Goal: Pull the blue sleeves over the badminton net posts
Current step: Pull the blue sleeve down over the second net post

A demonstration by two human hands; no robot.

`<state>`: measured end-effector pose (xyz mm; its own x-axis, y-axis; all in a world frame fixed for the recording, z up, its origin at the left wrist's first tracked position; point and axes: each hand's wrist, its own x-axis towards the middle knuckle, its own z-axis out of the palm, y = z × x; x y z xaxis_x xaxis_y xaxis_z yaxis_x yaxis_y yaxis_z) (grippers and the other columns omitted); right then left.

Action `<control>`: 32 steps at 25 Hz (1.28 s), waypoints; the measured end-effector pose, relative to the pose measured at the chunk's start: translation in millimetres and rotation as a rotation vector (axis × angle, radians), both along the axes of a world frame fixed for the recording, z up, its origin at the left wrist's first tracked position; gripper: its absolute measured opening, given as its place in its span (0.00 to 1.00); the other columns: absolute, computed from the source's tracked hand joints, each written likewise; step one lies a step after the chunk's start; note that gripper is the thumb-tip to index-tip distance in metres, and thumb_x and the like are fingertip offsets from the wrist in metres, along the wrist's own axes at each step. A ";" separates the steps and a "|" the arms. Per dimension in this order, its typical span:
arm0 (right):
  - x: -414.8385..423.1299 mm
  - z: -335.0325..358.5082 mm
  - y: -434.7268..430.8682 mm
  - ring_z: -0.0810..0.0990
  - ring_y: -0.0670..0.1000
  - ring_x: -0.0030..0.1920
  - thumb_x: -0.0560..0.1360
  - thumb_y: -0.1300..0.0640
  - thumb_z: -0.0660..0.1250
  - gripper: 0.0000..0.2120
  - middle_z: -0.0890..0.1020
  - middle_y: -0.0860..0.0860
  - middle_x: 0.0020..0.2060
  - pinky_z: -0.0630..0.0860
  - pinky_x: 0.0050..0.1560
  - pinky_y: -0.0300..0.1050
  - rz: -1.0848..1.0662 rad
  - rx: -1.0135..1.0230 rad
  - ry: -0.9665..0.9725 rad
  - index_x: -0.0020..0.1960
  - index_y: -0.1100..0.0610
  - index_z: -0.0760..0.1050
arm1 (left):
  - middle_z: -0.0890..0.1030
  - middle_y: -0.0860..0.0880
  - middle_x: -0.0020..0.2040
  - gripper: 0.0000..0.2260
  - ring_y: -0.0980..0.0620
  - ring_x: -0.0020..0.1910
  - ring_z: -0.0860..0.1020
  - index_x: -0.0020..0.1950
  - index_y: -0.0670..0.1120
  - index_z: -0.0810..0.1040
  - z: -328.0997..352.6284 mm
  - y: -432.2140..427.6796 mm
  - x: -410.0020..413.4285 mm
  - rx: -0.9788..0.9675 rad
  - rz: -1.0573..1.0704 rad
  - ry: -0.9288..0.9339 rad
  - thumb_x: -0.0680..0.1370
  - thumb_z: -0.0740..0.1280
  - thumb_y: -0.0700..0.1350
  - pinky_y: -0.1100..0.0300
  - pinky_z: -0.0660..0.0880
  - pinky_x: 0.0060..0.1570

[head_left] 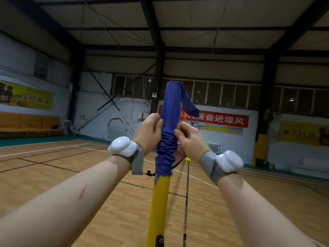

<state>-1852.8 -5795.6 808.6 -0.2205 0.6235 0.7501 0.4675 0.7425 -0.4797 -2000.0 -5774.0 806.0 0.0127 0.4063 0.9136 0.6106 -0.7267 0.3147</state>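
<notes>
**A:** Head view. Where is the blue sleeve [169, 120]?

**B:** It is on the top of the yellow post [159, 202], which stands upright in the middle of the frame. The upper part is drawn smooth over the post's end, and its loose tip flops over to the right and hangs. Lower down the cloth is bunched in folds, ending in a frayed hem with bare yellow post beneath.

**A:** And the left grip [148, 132]?

**B:** It is closed on the sleeve's left side, just above the folds, with fingers wrapped round the cloth and the thumb laid against it.

**A:** The right grip [191, 139]?

**B:** It is closed too. Thumb and curled fingers pinch the cloth on the right side, level with the other hand.

**A:** Anything on the wrists?

**B:** Each has a grey strap. The left wrist carries a white tracker [122, 146] and the right wrist another white tracker [228, 161].

**A:** What is around them?

**B:** A reddish net [179, 155] shows just behind the sleeve. The wooden court floor [53, 166] has painted lines, and a red banner [222, 119] hangs on the far wall
</notes>
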 end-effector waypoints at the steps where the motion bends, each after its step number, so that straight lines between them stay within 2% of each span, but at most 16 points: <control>1: 0.1 -0.2 -0.7 0.69 0.49 0.36 0.78 0.60 0.59 0.10 0.70 0.51 0.32 0.68 0.41 0.43 -0.003 -0.001 -0.004 0.38 0.57 0.68 | 0.68 0.48 0.38 0.08 0.53 0.35 0.67 0.42 0.42 0.67 -0.2 -2.0 -0.7 0.007 -0.009 0.002 0.80 0.56 0.41 0.68 0.65 0.36; 3: 1.4 1.3 0.8 0.69 0.51 0.37 0.78 0.60 0.59 0.09 0.71 0.52 0.33 0.69 0.43 0.47 -0.001 -0.018 0.006 0.38 0.58 0.68 | 0.66 0.50 0.38 0.08 0.58 0.35 0.66 0.41 0.42 0.67 1.7 -5.3 -1.4 -0.003 -0.038 -0.004 0.80 0.57 0.40 0.71 0.65 0.37; 6: 4.0 9.6 4.2 0.69 0.50 0.36 0.78 0.55 0.59 0.12 0.70 0.51 0.32 0.68 0.40 0.48 -0.013 -0.051 0.064 0.37 0.55 0.67 | 0.66 0.51 0.39 0.08 0.59 0.35 0.66 0.41 0.42 0.67 6.3 -6.6 -3.7 -0.073 -0.062 0.003 0.80 0.57 0.40 0.69 0.63 0.36; 9: 1.0 29.4 6.4 0.71 0.49 0.37 0.78 0.46 0.57 0.14 0.72 0.50 0.35 0.69 0.39 0.45 -0.118 -0.020 0.162 0.46 0.58 0.70 | 0.66 0.50 0.39 0.08 0.56 0.36 0.66 0.40 0.42 0.66 8.0 -7.1 -4.9 -0.102 -0.067 0.018 0.80 0.57 0.40 0.66 0.61 0.38; 11: -5.5 44.3 8.0 0.73 0.47 0.39 0.78 0.45 0.55 0.15 0.74 0.48 0.37 0.70 0.42 0.44 -0.156 0.008 0.194 0.50 0.57 0.68 | 0.65 0.50 0.38 0.09 0.52 0.38 0.66 0.40 0.42 0.66 8.6 -8.1 -5.0 -0.103 -0.061 0.032 0.80 0.57 0.40 0.66 0.60 0.39; 14: -15.6 54.4 13.3 0.71 0.46 0.37 0.80 0.48 0.54 0.12 0.71 0.47 0.35 0.68 0.43 0.46 -0.146 0.020 0.191 0.49 0.58 0.66 | 0.63 0.53 0.36 0.09 0.50 0.39 0.65 0.39 0.42 0.65 10.9 -10.0 -6.5 -0.114 -0.064 0.048 0.80 0.57 0.39 0.66 0.59 0.39; 17: -17.8 55.7 17.8 0.68 0.47 0.33 0.80 0.54 0.54 0.08 0.69 0.49 0.32 0.67 0.38 0.47 -0.126 0.047 0.169 0.47 0.58 0.66 | 0.66 0.49 0.37 0.09 0.48 0.40 0.67 0.39 0.40 0.67 17.7 -11.1 -13.1 -0.146 -0.046 0.102 0.79 0.57 0.39 0.61 0.63 0.42; 19: -14.8 58.6 17.8 0.69 0.50 0.34 0.80 0.56 0.54 0.08 0.70 0.51 0.33 0.67 0.38 0.48 -0.124 0.070 0.131 0.47 0.60 0.67 | 0.71 0.40 0.41 0.11 0.45 0.41 0.70 0.40 0.37 0.70 27.7 -11.3 -17.3 -0.163 -0.027 0.134 0.80 0.57 0.41 0.57 0.66 0.44; 20: -12.7 60.3 18.2 0.70 0.51 0.35 0.80 0.57 0.54 0.08 0.71 0.51 0.33 0.68 0.39 0.49 -0.122 0.077 0.117 0.47 0.61 0.68 | 0.72 0.39 0.43 0.12 0.46 0.41 0.70 0.41 0.38 0.71 35.3 -11.8 -17.6 -0.177 -0.023 0.121 0.80 0.56 0.43 0.58 0.66 0.44; 23: -8.1 62.1 19.4 0.71 0.54 0.38 0.79 0.56 0.55 0.09 0.72 0.51 0.34 0.70 0.42 0.51 -0.129 0.098 0.086 0.48 0.62 0.69 | 0.72 0.42 0.46 0.11 0.48 0.43 0.70 0.45 0.41 0.68 61.3 -9.6 -9.1 -0.209 -0.061 0.008 0.81 0.53 0.47 0.55 0.68 0.47; 25: -5.8 61.3 18.9 0.72 0.55 0.39 0.79 0.57 0.56 0.09 0.72 0.52 0.35 0.71 0.43 0.53 -0.136 0.120 0.065 0.47 0.62 0.69 | 0.69 0.42 0.48 0.11 0.49 0.45 0.68 0.49 0.39 0.69 69.1 -6.1 0.5 -0.167 -0.018 0.020 0.81 0.53 0.45 0.57 0.65 0.49; 27: -4.6 58.6 17.1 0.71 0.54 0.39 0.79 0.58 0.56 0.09 0.71 0.52 0.34 0.70 0.41 0.51 -0.134 0.147 0.062 0.46 0.63 0.69 | 0.66 0.45 0.47 0.11 0.49 0.44 0.67 0.51 0.37 0.69 67.9 -1.9 6.8 -0.068 0.028 0.038 0.81 0.53 0.43 0.61 0.63 0.45; 30: -5.3 51.8 14.2 0.68 0.49 0.35 0.79 0.58 0.56 0.08 0.69 0.48 0.32 0.65 0.35 0.40 -0.150 0.173 0.062 0.44 0.60 0.68 | 0.66 0.46 0.45 0.09 0.50 0.42 0.67 0.49 0.37 0.70 64.0 1.1 7.9 0.049 0.046 0.027 0.81 0.54 0.41 0.58 0.65 0.45; 32: -6.9 44.4 12.2 0.68 0.46 0.34 0.79 0.58 0.56 0.07 0.69 0.47 0.32 0.65 0.34 0.35 -0.151 0.181 0.047 0.44 0.60 0.68 | 0.67 0.47 0.44 0.09 0.50 0.41 0.68 0.49 0.37 0.71 59.2 0.3 5.6 0.070 0.045 0.034 0.80 0.55 0.40 0.61 0.64 0.43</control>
